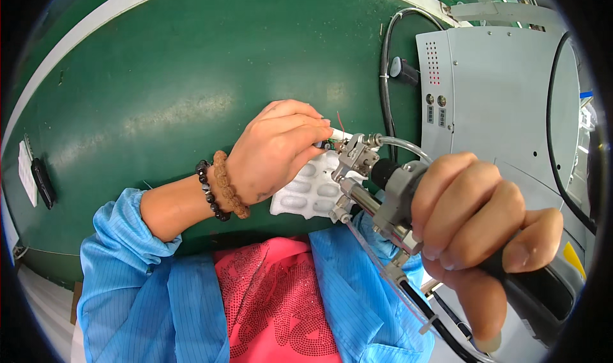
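Observation:
My left hand (278, 143) is closed in a pinch, its fingertips on a small part (340, 134) with a white body, a bit of green board and a thin red wire standing up. The fingers hide most of that part. In my right hand (476, 219) is a dispensing gun (397, 200), gripped by its black handle, with a metal valve head and clear hoses. The gun's tip points left and meets the small part or lies just over it; I cannot tell which. Below both sits a white moulded tray (285, 206) with rounded pockets, partly covered by my left hand.
A grey machine cabinet (498, 95) stands at the right on the green table (191, 63). Beside it lie a thick black cable (385, 63) and a dark cylinder with a pale end (404, 71). At the far left are a black object (43, 181) and a white slip (27, 171).

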Demonstrator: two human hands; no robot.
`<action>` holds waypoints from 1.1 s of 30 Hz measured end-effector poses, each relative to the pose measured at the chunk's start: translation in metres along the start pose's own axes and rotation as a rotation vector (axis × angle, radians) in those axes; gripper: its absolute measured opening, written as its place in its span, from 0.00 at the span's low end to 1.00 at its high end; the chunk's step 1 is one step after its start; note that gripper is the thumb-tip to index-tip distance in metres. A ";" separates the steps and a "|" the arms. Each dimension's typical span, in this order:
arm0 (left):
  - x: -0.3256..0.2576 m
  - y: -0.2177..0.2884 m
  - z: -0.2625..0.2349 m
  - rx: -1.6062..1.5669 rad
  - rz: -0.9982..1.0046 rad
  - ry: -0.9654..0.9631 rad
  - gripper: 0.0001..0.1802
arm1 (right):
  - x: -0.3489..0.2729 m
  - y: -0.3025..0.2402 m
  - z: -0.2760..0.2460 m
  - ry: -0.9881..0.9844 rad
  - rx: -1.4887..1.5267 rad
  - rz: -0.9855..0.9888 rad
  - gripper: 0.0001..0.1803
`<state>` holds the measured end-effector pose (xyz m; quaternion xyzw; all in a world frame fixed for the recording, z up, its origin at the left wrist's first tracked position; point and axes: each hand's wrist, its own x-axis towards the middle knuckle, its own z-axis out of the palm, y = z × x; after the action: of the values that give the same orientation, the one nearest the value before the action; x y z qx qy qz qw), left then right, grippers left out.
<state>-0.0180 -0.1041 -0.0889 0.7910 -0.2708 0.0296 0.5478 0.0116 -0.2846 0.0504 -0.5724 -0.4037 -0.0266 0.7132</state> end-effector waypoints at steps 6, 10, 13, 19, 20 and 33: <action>0.001 0.002 0.000 -0.003 0.000 -0.001 0.18 | -0.001 -0.003 -0.005 0.023 -0.005 0.008 0.29; -0.005 -0.003 -0.002 0.007 -0.005 0.015 0.17 | -0.014 -0.030 -0.015 0.111 0.128 -0.137 0.27; 0.002 0.006 -0.008 -0.042 0.009 0.078 0.16 | -0.024 -0.094 -0.023 0.003 0.066 -0.085 0.31; 0.009 0.026 -0.091 0.047 -0.224 0.086 0.16 | -0.029 -0.083 -0.024 0.052 0.128 -0.143 0.31; 0.015 0.021 -0.113 0.078 -0.277 0.108 0.15 | -0.030 -0.078 -0.025 0.038 0.152 -0.162 0.31; 0.081 -0.130 -0.260 0.817 -0.150 0.104 0.23 | -0.024 -0.071 -0.014 0.051 0.126 -0.210 0.30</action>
<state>0.1761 0.1265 -0.0681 0.9583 -0.1506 0.1345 0.2024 -0.0326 -0.3309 0.0919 -0.4799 -0.4441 -0.0902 0.7512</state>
